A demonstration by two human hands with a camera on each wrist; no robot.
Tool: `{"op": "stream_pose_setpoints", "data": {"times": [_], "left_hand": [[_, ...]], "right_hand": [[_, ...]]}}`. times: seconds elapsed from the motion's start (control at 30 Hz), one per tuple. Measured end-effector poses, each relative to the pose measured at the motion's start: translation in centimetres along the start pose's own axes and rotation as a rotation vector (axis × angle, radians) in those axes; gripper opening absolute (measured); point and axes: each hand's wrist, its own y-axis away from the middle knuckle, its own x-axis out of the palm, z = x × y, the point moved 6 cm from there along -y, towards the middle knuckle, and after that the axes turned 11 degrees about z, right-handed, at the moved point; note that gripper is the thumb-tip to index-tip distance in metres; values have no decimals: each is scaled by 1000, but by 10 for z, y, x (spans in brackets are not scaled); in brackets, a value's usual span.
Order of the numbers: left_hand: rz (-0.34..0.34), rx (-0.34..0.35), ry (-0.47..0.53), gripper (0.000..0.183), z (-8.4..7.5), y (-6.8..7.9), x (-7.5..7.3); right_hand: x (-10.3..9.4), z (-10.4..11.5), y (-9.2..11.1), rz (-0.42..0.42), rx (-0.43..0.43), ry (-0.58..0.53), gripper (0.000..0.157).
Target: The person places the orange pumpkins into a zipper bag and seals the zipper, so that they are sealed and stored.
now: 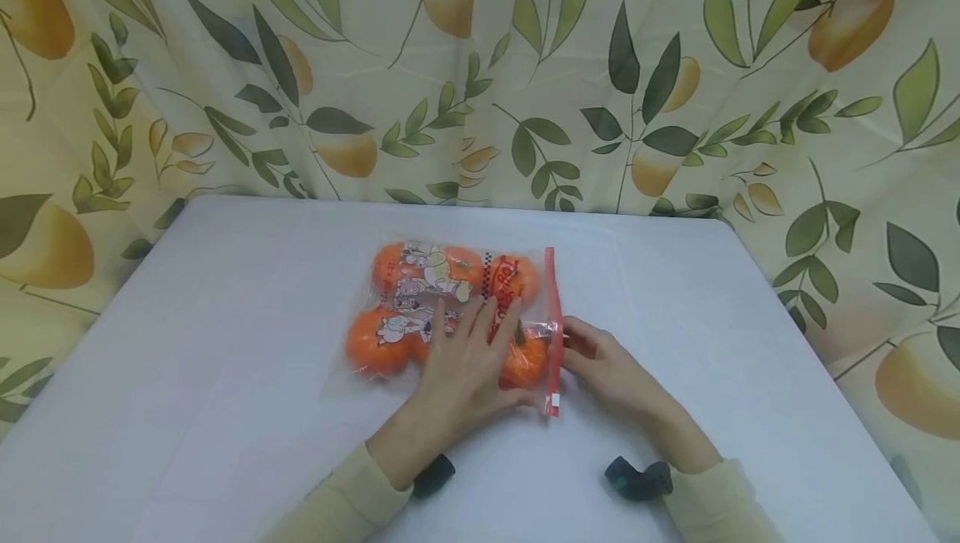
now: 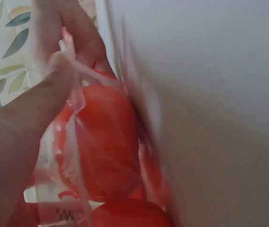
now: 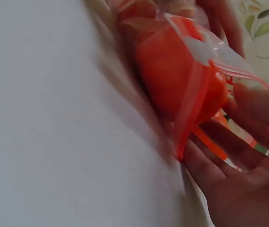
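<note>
A clear zip bag (image 1: 553, 293) with a red zip strip and printed cartoon figures lies flat on the table, its zip side to the right. Several round orange fruits (image 1: 378, 341) fill it in two rows; a green stem shows on one. My left hand (image 1: 465, 364) rests on top of the bag, fingers spread over the near row and thumb by the zip strip. At the bag's right edge is my right hand (image 1: 611, 364), fingertips at the red strip. In the right wrist view its thumb stands apart from the fingers, beside a fruit (image 3: 167, 75) under the plastic.
A white-covered table (image 1: 225, 293) carries the bag. Behind it hangs a curtain (image 1: 450, 110) printed with leaves and fruit. Dark wrist devices (image 1: 639, 479) sit at both sleeve cuffs.
</note>
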Motion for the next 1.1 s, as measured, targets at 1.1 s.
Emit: {"op": "stream_pose_setpoints", "data": {"times": [1.1], "left_hand": [[-25, 217, -167, 97, -33, 10, -5]], "right_hand": [[-25, -6, -4, -101, 115, 26, 33]]}}
